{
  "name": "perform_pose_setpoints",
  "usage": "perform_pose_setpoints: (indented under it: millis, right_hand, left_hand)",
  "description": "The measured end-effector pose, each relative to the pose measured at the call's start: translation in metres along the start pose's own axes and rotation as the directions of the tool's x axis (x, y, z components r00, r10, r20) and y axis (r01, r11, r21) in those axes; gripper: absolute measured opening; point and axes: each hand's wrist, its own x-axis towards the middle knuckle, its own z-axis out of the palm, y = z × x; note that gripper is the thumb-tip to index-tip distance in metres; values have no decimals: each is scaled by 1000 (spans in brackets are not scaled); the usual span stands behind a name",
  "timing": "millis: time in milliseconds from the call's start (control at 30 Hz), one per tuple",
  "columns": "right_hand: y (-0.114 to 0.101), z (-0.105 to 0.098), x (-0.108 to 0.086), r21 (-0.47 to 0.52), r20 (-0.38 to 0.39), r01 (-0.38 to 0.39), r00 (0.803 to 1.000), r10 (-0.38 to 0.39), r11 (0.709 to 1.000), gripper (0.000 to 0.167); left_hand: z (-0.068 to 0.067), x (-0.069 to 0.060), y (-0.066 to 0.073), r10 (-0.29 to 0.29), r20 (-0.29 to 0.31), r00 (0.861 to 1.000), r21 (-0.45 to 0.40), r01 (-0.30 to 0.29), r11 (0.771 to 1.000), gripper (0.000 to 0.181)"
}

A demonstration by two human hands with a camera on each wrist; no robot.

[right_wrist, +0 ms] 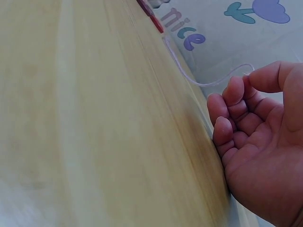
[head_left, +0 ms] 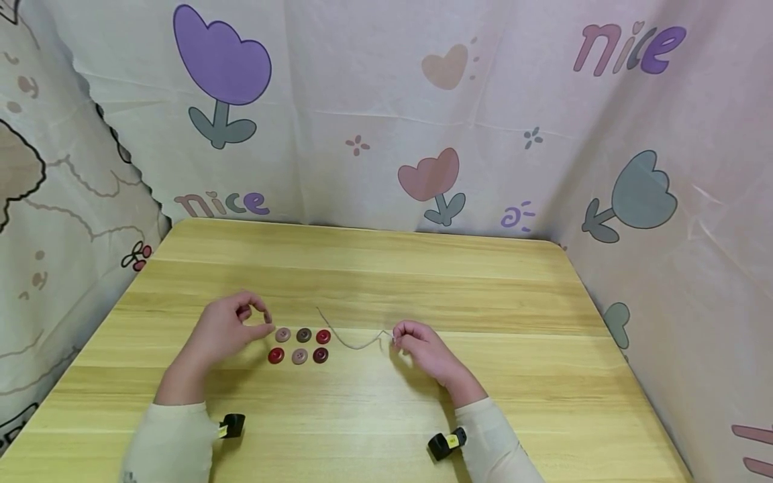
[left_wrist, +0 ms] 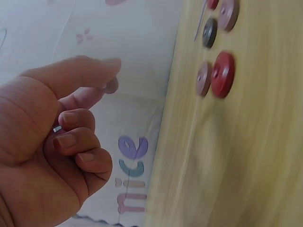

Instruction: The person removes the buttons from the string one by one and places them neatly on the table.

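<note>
Several round buttons lie in two rows on the wooden table. The far row has a pink button, a dark grey-brown button and a red button. Nearer are another red button, a second pink button and a dark maroon button. My left hand hovers just left of the far pink button, thumb and index finger close together; nothing plainly shows between them. My right hand pinches one end of a thin pale thread between thumb and index finger. The thread sags leftward, its free end beyond the buttons.
The wooden table reaches back to a patterned cloth hanging behind and at both sides. A black wrist camera sits at the left sleeve, and another black wrist camera at the right sleeve.
</note>
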Motion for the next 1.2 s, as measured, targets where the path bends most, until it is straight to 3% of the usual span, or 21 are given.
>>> perform_pose_setpoints:
  millis: [200,400,567,700,833,1067,1200]
  right_hand:
    - [1,-1,-1,7,2,16,1000,-16,1000,13]
    - [0,-1,-2,12,-6,1,1000,-1,1000,13]
    - [0,-1,-1,11,-5,-4,1000,4,1000,12]
    - [1,0,0,13,-7,-4,1000,4,1000,13]
    - [1,-1,0,15,-11,-7,1000,7,1000,13]
    - [2,0,0,24,-14,-7,1000,8,1000,12]
    - [4,0,0,24,-11,1,1000,-1,1000,13]
  left_hand:
    - [19,-9,12,27,105,994,-32,-24,999,21]
    - [38,-14,19,15,246,969,-45,-4,999,24]
    - [50,-16,26,95,317,944,-5,-98,995,26]
    - [56,-16,29,150,358,922,-13,-156,988,27]
    - [61,-16,32,161,382,910,-19,-167,986,28]
    - [70,-15,41,122,385,915,85,-166,982,28]
    - [75,-15,43,117,392,913,81,-161,984,27]
